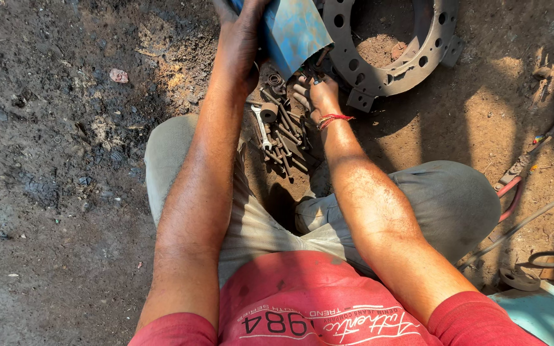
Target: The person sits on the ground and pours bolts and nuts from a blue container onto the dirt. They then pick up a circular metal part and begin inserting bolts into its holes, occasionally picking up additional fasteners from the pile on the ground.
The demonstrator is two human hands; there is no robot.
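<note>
Head view of a person crouched over oily ground. At upper centre, the left hand (pixel 242 38) clamps the blue metal container (pixel 293 29), tipped mouth-down toward the ground, a tilt that suits emptying it. Its interior is hidden, so what remains inside cannot be told. Just below its mouth, at centre frame, lies a pile of bolts and a spanner (pixel 281 131). The right hand (pixel 318 93), fingers curled, rests among these parts; whether it grips one cannot be told. A perforated steel ring (pixel 386 48) lies at upper right.
</note>
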